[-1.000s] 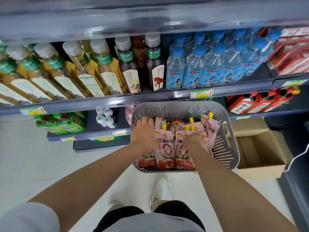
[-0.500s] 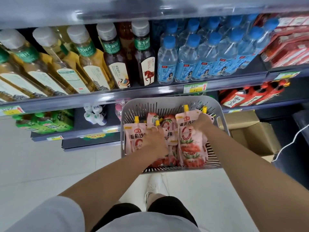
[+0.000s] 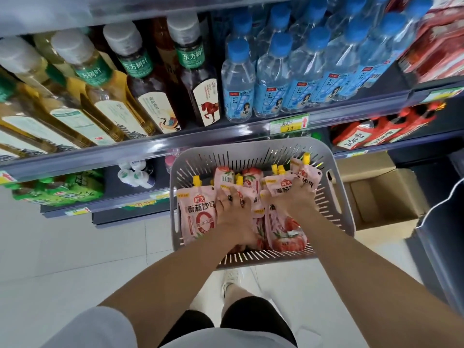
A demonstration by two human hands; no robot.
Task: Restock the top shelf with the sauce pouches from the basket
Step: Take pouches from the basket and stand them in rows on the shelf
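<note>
A grey slotted basket (image 3: 336,187) stands on the floor in front of the shelves, holding several pink tomato sauce pouches with yellow spouts. One pouch (image 3: 195,217) lies flat at the basket's left side. My left hand (image 3: 233,212) is down in the middle of the basket, fingers curled over a pouch. My right hand (image 3: 293,194) grips the top of a pouch (image 3: 286,229) on the right side. Only the underside edge of the top shelf (image 3: 125,11) shows at the frame's upper border.
Tea bottles (image 3: 140,96) and water bottles (image 3: 283,79) fill the shelf just above the basket. Red packs (image 3: 376,129) sit lower right. An open cardboard box (image 3: 381,197) stands right of the basket. White floor tiles (image 3: 75,259) lie to the left.
My left hand moved from the basket's left side to its middle, uncovering the left pouch. My right hand shifted to the right and closed on a pouch top. The view dropped closer to the basket.
</note>
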